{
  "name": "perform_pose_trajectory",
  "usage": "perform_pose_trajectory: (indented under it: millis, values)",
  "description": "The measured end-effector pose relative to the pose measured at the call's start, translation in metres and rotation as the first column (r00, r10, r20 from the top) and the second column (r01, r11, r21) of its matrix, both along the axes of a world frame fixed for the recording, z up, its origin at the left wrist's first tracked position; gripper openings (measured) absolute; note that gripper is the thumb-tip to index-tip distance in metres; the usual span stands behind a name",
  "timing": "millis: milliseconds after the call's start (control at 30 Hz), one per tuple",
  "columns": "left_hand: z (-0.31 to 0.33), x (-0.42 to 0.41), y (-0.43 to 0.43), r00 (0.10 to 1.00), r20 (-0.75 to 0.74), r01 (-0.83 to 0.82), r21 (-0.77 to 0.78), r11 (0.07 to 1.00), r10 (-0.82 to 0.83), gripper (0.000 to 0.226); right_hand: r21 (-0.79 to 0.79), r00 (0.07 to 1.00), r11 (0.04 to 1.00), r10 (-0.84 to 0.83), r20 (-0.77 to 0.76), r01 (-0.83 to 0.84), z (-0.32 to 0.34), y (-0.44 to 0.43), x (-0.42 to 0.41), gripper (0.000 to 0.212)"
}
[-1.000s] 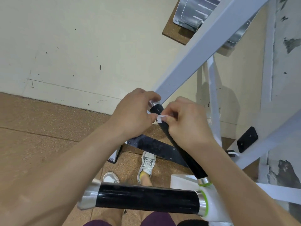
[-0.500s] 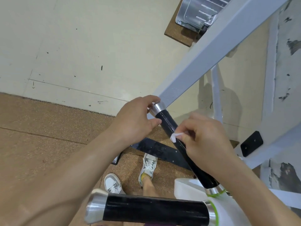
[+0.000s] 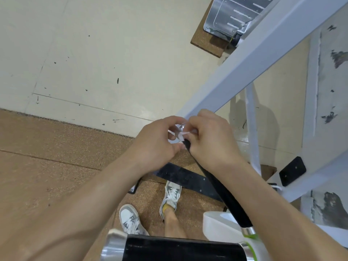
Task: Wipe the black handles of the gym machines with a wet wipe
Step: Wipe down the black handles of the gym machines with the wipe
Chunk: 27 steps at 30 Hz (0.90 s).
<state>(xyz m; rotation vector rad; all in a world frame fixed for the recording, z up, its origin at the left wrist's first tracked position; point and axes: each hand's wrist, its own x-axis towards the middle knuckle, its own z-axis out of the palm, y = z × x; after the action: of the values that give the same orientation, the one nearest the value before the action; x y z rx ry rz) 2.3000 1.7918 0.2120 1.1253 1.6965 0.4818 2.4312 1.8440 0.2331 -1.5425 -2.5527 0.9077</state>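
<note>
A slanted black handle (image 3: 222,189) runs from the white machine arm (image 3: 244,68) down to a silver and green collar at the lower right. Both hands meet at its upper end. A small white wet wipe (image 3: 180,133) is stretched between them over the handle's silver tip. My left hand (image 3: 156,142) pinches one side of the wipe, and my right hand (image 3: 211,140) pinches the other side with its fingers curled against the handle's top. A second black handle (image 3: 184,249) lies level at the bottom edge.
The white machine frame (image 3: 320,178) and a thin white post (image 3: 252,129) stand on the right. A metal footplate (image 3: 231,14) sits at the top. On the cork floor (image 3: 47,157) below are my two sneakers (image 3: 170,196) and a black floor plate (image 3: 188,180).
My right hand slid from the middle of the slanted handle back up to its top end beside the left hand. The wipe now stretches between both hands.
</note>
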Motion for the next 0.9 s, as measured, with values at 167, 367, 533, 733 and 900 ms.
perform_pose_trajectory:
  millis: [167,367,533,733,900]
  values:
    - [-0.003,-0.004,-0.003,0.999,0.035,-0.001,-0.005,1.000,0.001,0.054,0.043,0.996,0.995,0.089,0.006,-0.089,0.010,-0.024,0.034,0.013]
    - [0.000,0.001,-0.007,0.998,-0.058,-0.024,0.130,0.991,0.032,0.056,0.018,0.997,1.000,-0.002,-0.075,0.003,-0.009,-0.008,0.002,0.001]
    - [0.009,0.006,-0.002,0.999,-0.038,-0.023,0.192,0.981,0.031,0.038,-0.207,0.935,0.966,-0.209,-0.288,0.152,-0.006,-0.010,0.017,0.023]
    - [0.008,0.015,0.015,0.935,-0.295,0.273,0.250,0.929,-0.196,0.016,-0.374,0.878,0.894,-0.369,-0.304,0.246,0.002,-0.008,0.050,0.034]
    - [0.008,0.020,0.039,0.854,-0.460,0.354,0.169,0.920,-0.244,0.026,-0.491,0.890,0.821,-0.421,-0.176,0.291,0.003,-0.010,0.064,0.020]
